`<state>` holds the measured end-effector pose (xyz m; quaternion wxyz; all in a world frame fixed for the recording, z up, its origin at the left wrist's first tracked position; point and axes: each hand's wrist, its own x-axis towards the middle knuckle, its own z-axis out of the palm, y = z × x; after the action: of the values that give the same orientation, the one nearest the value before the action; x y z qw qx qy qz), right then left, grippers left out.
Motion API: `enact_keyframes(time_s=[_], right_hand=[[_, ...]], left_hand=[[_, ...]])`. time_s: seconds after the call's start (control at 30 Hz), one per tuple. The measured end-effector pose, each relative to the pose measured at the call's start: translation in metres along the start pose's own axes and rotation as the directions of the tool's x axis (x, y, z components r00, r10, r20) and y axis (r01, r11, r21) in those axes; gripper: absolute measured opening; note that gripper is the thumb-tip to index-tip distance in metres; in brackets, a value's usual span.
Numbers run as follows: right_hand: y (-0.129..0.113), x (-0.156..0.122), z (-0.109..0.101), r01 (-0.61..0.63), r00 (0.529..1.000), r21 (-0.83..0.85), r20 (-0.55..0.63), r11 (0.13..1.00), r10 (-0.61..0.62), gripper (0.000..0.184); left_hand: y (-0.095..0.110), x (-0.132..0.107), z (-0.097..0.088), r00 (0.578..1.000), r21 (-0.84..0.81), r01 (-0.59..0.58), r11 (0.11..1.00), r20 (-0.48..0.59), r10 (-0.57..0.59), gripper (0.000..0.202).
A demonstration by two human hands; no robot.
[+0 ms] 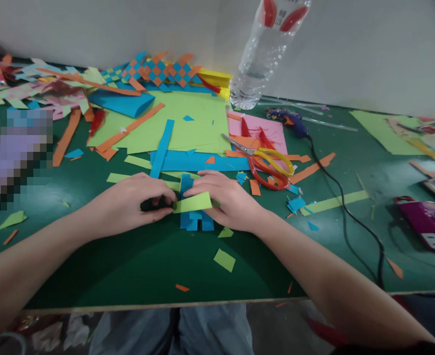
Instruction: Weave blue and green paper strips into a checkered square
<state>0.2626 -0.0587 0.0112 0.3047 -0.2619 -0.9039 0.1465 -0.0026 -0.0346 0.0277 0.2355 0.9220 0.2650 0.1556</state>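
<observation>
A short light-green paper strip (195, 202) lies slanted across several blue paper strips (197, 222) in front of me. Thumb and fingertips of my left hand (138, 199) pinch the green strip's left end. My right hand (232, 197) is closed over the blue strips from the right, its thumb partly behind the green strip's right end. How the blue strips join is hidden under the fingers. A longer blue strip (162, 148) lies just beyond my left hand. Scissors with yellow and red handles (272, 167) rest beyond my right hand.
Green paper sheets (187, 106) cover the back middle, near woven orange-and-blue pieces (158, 71). A water bottle (261, 59) stands by the wall. At right are a glue gun (294, 123) with a black cord (337, 182) and a purple device (422, 224). Paper scraps (224, 260) lie about.
</observation>
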Motion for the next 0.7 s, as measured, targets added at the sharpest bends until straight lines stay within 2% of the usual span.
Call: enact_keyframes(time_s=[0.23, 0.53, 0.7], right_hand=[[0.0023, -0.0022, 0.0035, -0.037, 0.999, 0.058, -0.031, 0.998, 0.039, 0.015], [0.0051, -0.0038, 0.0051, -0.060, 0.998, 0.087, -0.028, 0.994, 0.063, 0.018], [0.0051, -0.0030, 0.0026, -0.064, 0.998, 0.098, 0.016, 0.993, 0.063, 0.023]], left_hand=[[-0.0033, -0.0035, 0.0029, 0.996, 0.048, -0.073, 0.996, -0.049, 0.075, 0.019], [-0.0046, -0.0034, 0.0051, 0.988, 0.092, -0.142, 0.986, -0.052, 0.147, 0.027], [-0.0084, -0.0056, 0.0085, 0.982, 0.122, -0.170, 0.978, -0.056, 0.178, 0.025]])
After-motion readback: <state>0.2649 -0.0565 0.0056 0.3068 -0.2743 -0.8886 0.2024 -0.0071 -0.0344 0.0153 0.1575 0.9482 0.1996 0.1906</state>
